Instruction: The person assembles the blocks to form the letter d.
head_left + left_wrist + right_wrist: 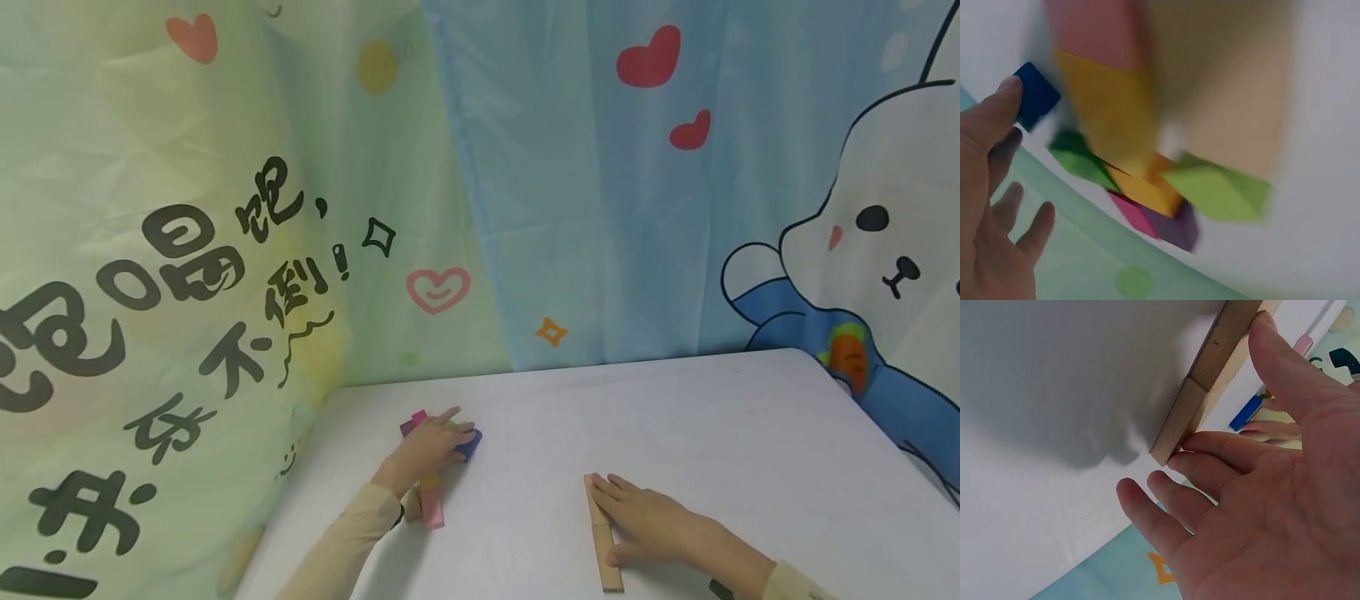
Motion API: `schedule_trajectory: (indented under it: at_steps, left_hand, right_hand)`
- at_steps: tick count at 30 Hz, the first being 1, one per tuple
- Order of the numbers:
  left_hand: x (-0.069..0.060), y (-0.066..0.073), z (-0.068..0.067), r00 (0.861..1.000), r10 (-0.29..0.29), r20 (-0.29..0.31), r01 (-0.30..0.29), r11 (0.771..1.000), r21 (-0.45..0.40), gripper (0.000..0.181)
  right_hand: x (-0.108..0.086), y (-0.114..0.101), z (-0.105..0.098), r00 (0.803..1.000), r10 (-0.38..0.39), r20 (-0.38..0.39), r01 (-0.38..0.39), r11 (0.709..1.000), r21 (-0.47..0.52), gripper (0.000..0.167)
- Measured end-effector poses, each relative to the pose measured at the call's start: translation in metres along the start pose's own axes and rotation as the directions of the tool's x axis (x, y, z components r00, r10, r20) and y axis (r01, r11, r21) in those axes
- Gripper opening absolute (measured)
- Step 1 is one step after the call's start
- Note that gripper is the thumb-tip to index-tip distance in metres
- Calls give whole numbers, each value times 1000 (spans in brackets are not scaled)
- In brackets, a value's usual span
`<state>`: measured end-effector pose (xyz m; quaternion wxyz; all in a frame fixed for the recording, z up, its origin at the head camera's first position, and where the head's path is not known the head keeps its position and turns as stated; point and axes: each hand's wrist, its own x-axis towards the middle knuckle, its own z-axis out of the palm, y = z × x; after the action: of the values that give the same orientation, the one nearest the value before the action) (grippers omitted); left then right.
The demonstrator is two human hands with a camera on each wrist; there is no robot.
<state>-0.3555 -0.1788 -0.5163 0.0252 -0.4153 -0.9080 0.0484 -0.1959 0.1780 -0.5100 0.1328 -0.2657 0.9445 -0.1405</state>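
Note:
My left hand [426, 450] is over a cluster of colored blocks, its thumb and a fingertip pinching a blue block [1036, 97] at the cluster's right side. Beside it lie a dark green block [1082, 156], yellow blocks [1107, 106], a light green block [1219, 190], a purple block [1175, 228], a magenta block [1134, 214] and a pink block [432, 507]. My right hand [656, 521] rests with fairly straight fingers along the right side of two plain wooden blocks [603, 533] set end to end; thumb and fingertips touch that side.
A larger tan wooden block [1229, 87] stands close to the camera in the left wrist view. The white tabletop [525, 467] ends at a printed curtain [600, 208] behind and at the left.

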Motion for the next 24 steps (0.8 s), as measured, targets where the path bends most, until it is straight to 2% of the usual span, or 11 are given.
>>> schedule_trajectory:
  at_steps: [2, 5, 9, 11, 14, 19, 24]
  left_hand:
    - [13, 7, 3, 1000, -23, 3, 23, 999, 35, 45]
    - [34, 22, 5, 993, -118, 15, 118, 993, 4, 45]
    - [61, 44, 7, 970, -241, 24, 242, 970, -33, 44]
    - [74, 53, 7, 964, -264, 23, 264, 964, -19, 43]
    - [90, 64, 5, 966, -257, 28, 257, 966, 13, 38]
    - [112, 78, 4, 983, -185, 10, 184, 978, 98, 36]
    - [126, 95, 10, 986, -165, -30, 166, 984, 66, 40]
  right_hand:
    - [0, 0, 0, 1000, -3, -4, 3, 1000, 0, 97]
    - [0, -1, 0, 1000, 1, -10, -1, 1000, 11, 96]
    - [-1, -2, 1, 999, -13, -33, 13, 1000, 15, 92]
    - [-3, -3, 3, 999, -29, -45, 29, 1000, 4, 89]
    - [-4, -2, 5, 997, -43, -57, 42, 999, -4, 86]
    - [-5, 0, 6, 997, -41, -61, 42, 999, 10, 87]
    - [-6, 0, 7, 997, -46, -63, 47, 999, 1, 87]
